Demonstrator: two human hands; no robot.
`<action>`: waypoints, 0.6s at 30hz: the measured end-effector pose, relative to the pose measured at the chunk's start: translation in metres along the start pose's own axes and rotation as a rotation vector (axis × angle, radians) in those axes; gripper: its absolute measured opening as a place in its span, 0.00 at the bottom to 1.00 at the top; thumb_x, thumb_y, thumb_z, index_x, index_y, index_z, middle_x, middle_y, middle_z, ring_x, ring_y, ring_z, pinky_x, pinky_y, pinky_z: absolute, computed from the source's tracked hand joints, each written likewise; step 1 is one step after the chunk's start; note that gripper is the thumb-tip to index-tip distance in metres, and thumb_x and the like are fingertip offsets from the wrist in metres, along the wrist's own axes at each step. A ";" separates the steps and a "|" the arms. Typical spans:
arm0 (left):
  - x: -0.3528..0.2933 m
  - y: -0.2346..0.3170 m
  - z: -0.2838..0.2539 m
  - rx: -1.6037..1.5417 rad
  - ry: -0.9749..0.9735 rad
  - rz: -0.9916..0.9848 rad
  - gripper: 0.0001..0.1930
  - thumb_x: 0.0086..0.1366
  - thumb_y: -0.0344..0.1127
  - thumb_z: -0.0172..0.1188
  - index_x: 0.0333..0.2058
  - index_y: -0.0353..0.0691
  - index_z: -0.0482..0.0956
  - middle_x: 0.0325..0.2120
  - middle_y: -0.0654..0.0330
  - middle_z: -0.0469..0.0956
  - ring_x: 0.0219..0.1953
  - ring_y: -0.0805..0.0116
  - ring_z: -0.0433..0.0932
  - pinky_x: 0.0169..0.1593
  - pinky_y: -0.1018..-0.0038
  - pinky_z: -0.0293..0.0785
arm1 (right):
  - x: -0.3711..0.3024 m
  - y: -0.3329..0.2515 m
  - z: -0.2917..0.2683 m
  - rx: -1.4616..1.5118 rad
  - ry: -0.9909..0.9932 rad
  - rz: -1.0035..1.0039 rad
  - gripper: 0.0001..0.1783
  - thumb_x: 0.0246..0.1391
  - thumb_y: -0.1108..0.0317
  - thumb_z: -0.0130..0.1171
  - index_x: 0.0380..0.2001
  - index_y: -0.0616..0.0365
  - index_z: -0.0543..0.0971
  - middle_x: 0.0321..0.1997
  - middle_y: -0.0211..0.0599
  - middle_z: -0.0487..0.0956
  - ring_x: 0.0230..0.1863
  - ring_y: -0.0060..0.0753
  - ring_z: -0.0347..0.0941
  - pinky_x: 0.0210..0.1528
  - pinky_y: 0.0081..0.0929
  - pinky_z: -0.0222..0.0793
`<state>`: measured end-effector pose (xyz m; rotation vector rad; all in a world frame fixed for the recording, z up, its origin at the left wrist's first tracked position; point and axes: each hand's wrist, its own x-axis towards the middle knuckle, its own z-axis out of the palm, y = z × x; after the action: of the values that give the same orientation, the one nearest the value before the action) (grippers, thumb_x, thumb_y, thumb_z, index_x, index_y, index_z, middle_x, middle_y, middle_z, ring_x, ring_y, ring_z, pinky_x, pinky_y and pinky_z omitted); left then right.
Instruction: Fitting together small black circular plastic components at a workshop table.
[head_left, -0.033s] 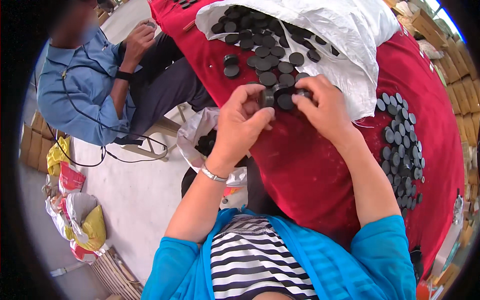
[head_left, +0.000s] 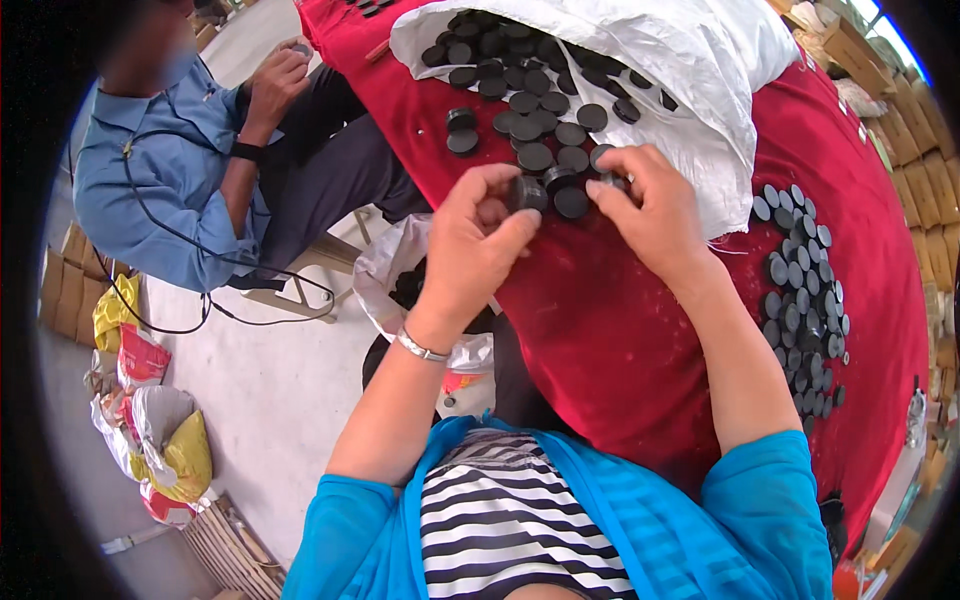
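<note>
My left hand [head_left: 475,235] is closed on a small black round cap [head_left: 530,194], gripped between thumb and fingers at the near edge of a loose spread of caps. Just to its right, my right hand [head_left: 655,210] has thumb and forefinger pinched on another black cap [head_left: 612,181], partly hidden by the fingers. Between the two hands, a few caps [head_left: 571,203] lie on the red cloth [head_left: 610,330]. More black caps [head_left: 535,157] spread away from my hands to the mouth of a white woven sack [head_left: 680,50], lying on its side.
A second group of caps [head_left: 800,300] lies on the cloth to the right. At the left sits a person in a blue shirt [head_left: 160,190], holding a small round piece. An open white bag [head_left: 385,265] with dark pieces stands below the table edge. Cartons [head_left: 925,190] line the far right.
My left hand has shifted slightly left and toward me, and the cap in it has turned a little. My right hand has barely moved.
</note>
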<state>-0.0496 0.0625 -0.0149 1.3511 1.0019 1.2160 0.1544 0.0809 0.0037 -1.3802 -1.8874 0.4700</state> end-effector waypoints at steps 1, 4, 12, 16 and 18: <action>0.003 0.000 -0.005 0.277 0.058 0.049 0.20 0.57 0.22 0.58 0.49 0.32 0.68 0.31 0.61 0.75 0.27 0.78 0.74 0.29 0.80 0.73 | -0.001 0.000 0.001 -0.002 0.000 0.003 0.15 0.46 0.65 0.62 0.38 0.58 0.76 0.35 0.43 0.74 0.35 0.48 0.73 0.36 0.37 0.68; 0.014 0.000 -0.005 0.707 0.054 0.254 0.21 0.52 0.24 0.61 0.47 0.32 0.69 0.31 0.55 0.73 0.27 0.67 0.74 0.30 0.73 0.72 | -0.004 0.001 0.010 -0.127 -0.008 -0.122 0.15 0.45 0.60 0.63 0.35 0.56 0.76 0.33 0.44 0.73 0.32 0.49 0.73 0.33 0.39 0.68; 0.023 0.005 0.014 1.085 -0.162 0.282 0.17 0.48 0.29 0.62 0.37 0.34 0.69 0.33 0.47 0.68 0.35 0.43 0.74 0.36 0.57 0.72 | -0.009 -0.007 0.018 -0.319 -0.074 -0.265 0.13 0.46 0.62 0.62 0.32 0.56 0.73 0.33 0.42 0.71 0.33 0.49 0.73 0.31 0.41 0.70; 0.019 -0.001 0.006 0.960 -0.146 0.339 0.15 0.49 0.28 0.61 0.38 0.32 0.71 0.31 0.48 0.71 0.32 0.48 0.75 0.34 0.64 0.74 | -0.010 -0.006 0.017 -0.337 -0.110 -0.282 0.15 0.44 0.63 0.63 0.33 0.56 0.72 0.33 0.42 0.71 0.33 0.49 0.73 0.32 0.41 0.70; 0.011 0.002 0.000 0.838 -0.110 0.441 0.14 0.51 0.28 0.60 0.38 0.31 0.72 0.29 0.50 0.73 0.29 0.53 0.76 0.31 0.68 0.75 | -0.009 -0.004 0.015 -0.351 -0.127 -0.269 0.15 0.43 0.63 0.63 0.33 0.57 0.72 0.33 0.43 0.71 0.33 0.49 0.73 0.32 0.41 0.70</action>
<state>-0.0477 0.0733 -0.0111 2.3630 1.2333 1.0369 0.1422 0.0726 -0.0063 -1.3064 -2.3016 0.0959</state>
